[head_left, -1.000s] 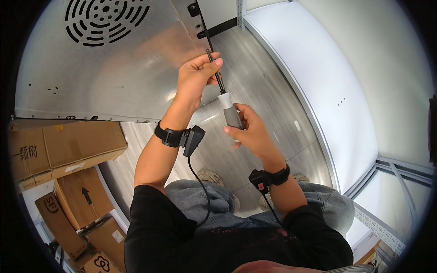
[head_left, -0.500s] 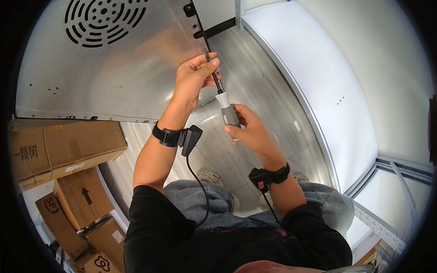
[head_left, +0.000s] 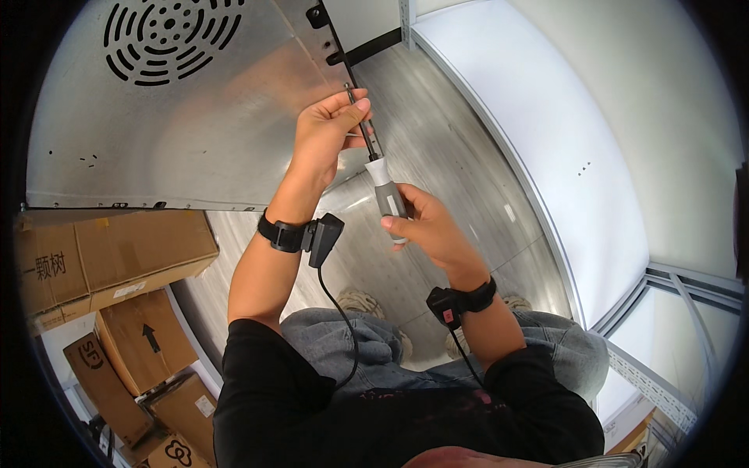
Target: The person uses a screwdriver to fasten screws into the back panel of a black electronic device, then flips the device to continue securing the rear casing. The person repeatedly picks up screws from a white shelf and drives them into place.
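A screwdriver (head_left: 388, 198) with a grey and white handle and a long dark shaft lies between my hands. My right hand (head_left: 425, 222) is closed around the handle, thumb along its side. Farther up, my left hand (head_left: 331, 129) pinches the shaft near its tip between thumb and fingers. That tip is close to the right edge of a large metal panel (head_left: 195, 148), which has round vent slots and small holes. Whether a screw sits at the tip is too small to tell. Black mounting tabs (head_left: 316, 17) line the panel's edge above my left hand.
Cardboard boxes (head_left: 148, 249) are stacked at the left below the panel, with more boxes (head_left: 148, 339) under them. A white shelf (head_left: 538, 132) with a metal frame curves along the right. Grey wood-look floor (head_left: 437, 132) lies between. Black cables run from both wrist straps.
Both hands and the screwdriver have shifted very slightly left. The panel also appears a little farther left in view. My grip is the same.
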Demonstrator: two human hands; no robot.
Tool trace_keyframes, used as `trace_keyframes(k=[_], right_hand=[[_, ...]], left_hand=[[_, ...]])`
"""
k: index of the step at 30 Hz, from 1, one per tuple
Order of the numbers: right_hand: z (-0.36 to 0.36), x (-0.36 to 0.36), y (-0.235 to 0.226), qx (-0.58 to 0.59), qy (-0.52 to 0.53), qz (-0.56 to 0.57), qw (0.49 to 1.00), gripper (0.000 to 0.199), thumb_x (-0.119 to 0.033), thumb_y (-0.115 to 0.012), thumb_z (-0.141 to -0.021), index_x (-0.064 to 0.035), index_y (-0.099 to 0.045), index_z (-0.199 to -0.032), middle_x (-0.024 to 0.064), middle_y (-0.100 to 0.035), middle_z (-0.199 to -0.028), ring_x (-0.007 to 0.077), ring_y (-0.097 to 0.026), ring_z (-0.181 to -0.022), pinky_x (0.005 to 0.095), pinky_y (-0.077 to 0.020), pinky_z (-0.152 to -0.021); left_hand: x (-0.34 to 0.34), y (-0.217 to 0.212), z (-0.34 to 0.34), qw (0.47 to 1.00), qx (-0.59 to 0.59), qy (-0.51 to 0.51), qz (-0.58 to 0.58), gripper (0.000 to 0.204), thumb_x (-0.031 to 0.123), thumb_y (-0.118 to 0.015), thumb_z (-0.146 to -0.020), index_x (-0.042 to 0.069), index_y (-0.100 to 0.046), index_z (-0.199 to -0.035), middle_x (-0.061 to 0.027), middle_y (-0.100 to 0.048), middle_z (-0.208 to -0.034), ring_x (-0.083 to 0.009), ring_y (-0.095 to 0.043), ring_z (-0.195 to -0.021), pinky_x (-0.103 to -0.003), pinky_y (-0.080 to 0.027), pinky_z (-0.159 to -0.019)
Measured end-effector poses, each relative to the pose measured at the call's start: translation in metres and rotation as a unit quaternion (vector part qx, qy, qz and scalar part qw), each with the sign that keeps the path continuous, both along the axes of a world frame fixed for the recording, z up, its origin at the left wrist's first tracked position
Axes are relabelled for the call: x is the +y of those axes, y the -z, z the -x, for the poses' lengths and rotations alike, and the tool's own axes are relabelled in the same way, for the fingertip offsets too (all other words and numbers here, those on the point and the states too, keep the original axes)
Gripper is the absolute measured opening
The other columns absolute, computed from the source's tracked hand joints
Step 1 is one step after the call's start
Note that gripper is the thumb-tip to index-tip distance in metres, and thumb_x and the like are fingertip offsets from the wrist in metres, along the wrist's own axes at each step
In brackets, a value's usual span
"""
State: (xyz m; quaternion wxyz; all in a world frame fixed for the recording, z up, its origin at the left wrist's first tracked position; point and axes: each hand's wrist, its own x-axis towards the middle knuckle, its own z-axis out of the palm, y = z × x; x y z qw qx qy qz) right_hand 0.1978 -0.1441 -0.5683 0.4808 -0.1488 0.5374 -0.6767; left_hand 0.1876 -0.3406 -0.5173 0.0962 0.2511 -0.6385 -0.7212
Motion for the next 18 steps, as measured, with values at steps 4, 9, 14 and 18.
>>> trace_keyframes(k=[4, 9, 14, 18], right_hand=[[0.001, 0.000, 0.004, 0.006, 0.000, 0.006, 1.000, 0.053, -0.017, -0.064, -0.083, -0.0028, -0.040, -0.129, 0.0054, -0.054, -0.099, 0.0132, -0.054, -0.083, 0.0277, -0.0511, -0.061], [0.008, 0.004, -0.008, -0.139, 0.002, 0.061, 0.988, 0.056, -0.017, -0.065, -0.082, -0.0013, -0.038, -0.129, 0.0062, -0.053, -0.099, 0.0136, -0.054, -0.085, 0.0281, -0.0520, -0.061], [0.000, 0.001, 0.005, 0.035, 0.057, 0.026, 0.997, 0.058, -0.011, -0.067, -0.078, -0.0005, -0.038, -0.127, 0.0079, -0.051, -0.099, 0.0141, -0.053, -0.087, 0.0251, -0.0520, -0.058], [-0.002, -0.002, 0.003, 0.080, 0.073, 0.000, 0.994, 0.055, -0.009, -0.070, -0.075, -0.0005, -0.041, -0.121, 0.0083, -0.051, -0.101, 0.0138, -0.052, -0.088, 0.0246, -0.0502, -0.059]], left_hand=[[-0.004, 0.006, 0.000, 1.000, 0.008, 0.010, -0.005, 0.025, 0.014, -0.056, -0.091, 0.002, -0.060, -0.112, -0.0054, -0.066, -0.083, -0.0119, -0.063, -0.065, -0.024, -0.051, -0.056], [-0.003, 0.005, 0.000, 0.999, 0.022, -0.003, -0.032, 0.026, 0.019, -0.052, -0.093, 0.002, -0.060, -0.112, -0.0066, -0.066, -0.084, -0.0140, -0.064, -0.067, -0.025, -0.052, -0.057], [0.001, -0.002, 0.002, 0.997, 0.021, -0.020, -0.065, 0.031, 0.025, -0.045, -0.095, 0.000, -0.060, -0.107, -0.0101, -0.066, -0.084, -0.0170, -0.065, -0.066, -0.025, -0.052, -0.056], [0.003, 0.001, 0.003, 0.997, 0.022, -0.049, -0.056, 0.031, 0.025, -0.044, -0.095, 0.000, -0.061, -0.104, -0.0109, -0.066, -0.082, -0.0175, -0.065, -0.064, -0.025, -0.052, -0.055]])
